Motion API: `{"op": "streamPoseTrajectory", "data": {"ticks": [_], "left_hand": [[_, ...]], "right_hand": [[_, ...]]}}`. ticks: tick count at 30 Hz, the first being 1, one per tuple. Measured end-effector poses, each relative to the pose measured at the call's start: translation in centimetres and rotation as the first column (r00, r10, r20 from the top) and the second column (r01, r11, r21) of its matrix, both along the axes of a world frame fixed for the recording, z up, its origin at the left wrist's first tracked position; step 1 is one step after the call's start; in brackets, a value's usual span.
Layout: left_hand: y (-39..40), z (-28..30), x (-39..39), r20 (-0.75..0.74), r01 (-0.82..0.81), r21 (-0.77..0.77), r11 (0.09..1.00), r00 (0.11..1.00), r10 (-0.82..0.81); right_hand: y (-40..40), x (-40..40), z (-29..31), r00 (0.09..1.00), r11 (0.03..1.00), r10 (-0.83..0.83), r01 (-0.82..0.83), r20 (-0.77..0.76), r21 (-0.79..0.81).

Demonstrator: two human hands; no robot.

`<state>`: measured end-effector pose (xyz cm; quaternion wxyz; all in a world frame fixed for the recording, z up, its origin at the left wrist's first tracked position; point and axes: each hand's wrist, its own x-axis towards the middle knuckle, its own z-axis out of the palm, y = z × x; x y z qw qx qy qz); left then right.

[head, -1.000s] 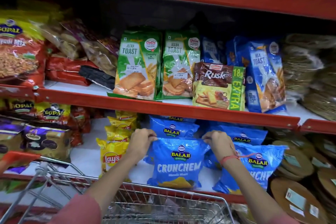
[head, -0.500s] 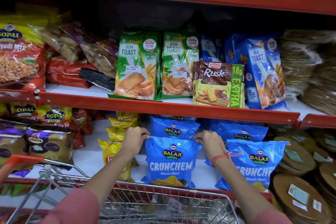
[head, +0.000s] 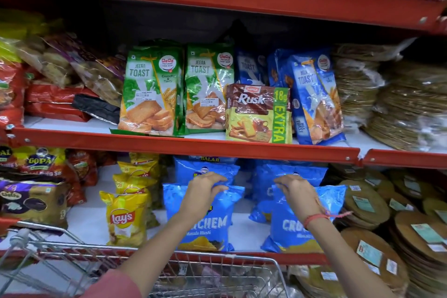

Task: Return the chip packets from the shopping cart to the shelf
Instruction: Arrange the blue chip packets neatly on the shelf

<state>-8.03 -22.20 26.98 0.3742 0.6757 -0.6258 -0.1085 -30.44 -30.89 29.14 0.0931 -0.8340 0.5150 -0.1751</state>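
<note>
A blue Balaji Crunchem chip packet (head: 212, 227) stands upright on the lower shelf (head: 84, 225), with a second one (head: 290, 232) to its right. More blue packets (head: 300, 173) stand behind them. My left hand (head: 205, 192) hovers in front of the middle packet's top edge, fingers spread and curled, gripping nothing that I can see. My right hand (head: 298, 195) is over the right packet's top edge with its fingertips touching it. The wire shopping cart (head: 217, 255) sits just below the shelf's front edge; what it holds is unclear.
Yellow Lay's packets (head: 125, 218) stand left of the blue ones. Stacks of round papad (head: 377, 205) fill the right side. Above, a red shelf edge (head: 193, 146) carries toast and rusk packs (head: 257, 113). Gopal snack bags (head: 41, 164) sit at the far left.
Both hands have let go of the middle packet's top corners. The left hand slid right across its front, and the right hand moved right onto the neighbouring packet. The middle packet now stands by itself.
</note>
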Motion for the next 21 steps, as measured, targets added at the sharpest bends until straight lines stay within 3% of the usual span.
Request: {"op": "streamPoseTrajectory", "data": {"ticks": [4,7,13,17,21], "left_hand": [[-2.8,-0.3,-6.1,-0.042,0.092,0.053,0.994,0.995,-0.09],[-5.0,-0.7,-9.8,-0.038,0.113,0.096,0.989,0.993,-0.109],[-8.5,-1.5,-13.4,0.168,0.007,0.251,0.968,0.985,-0.05],[-9.4,-2.0,-13.4,0.124,-0.049,0.253,0.966,0.992,0.018],[-9.7,-1.8,-12.8,0.063,-0.04,0.257,0.966,0.998,0.024]], "right_hand": [[-1.9,-6.9,-0.5,0.983,0.992,-0.117,0.111,-0.141,-0.052],[-3.9,-10.9,-1.7,0.976,0.988,-0.149,0.14,-0.158,-0.07],[-6.0,-13.7,-2.5,0.967,0.984,-0.174,0.167,-0.187,-0.057],[-6.7,-14.1,-3.1,0.958,0.969,-0.233,0.215,-0.167,-0.122],[-8.0,-14.5,-3.1,0.97,0.974,-0.216,0.222,-0.114,0.041]]}}
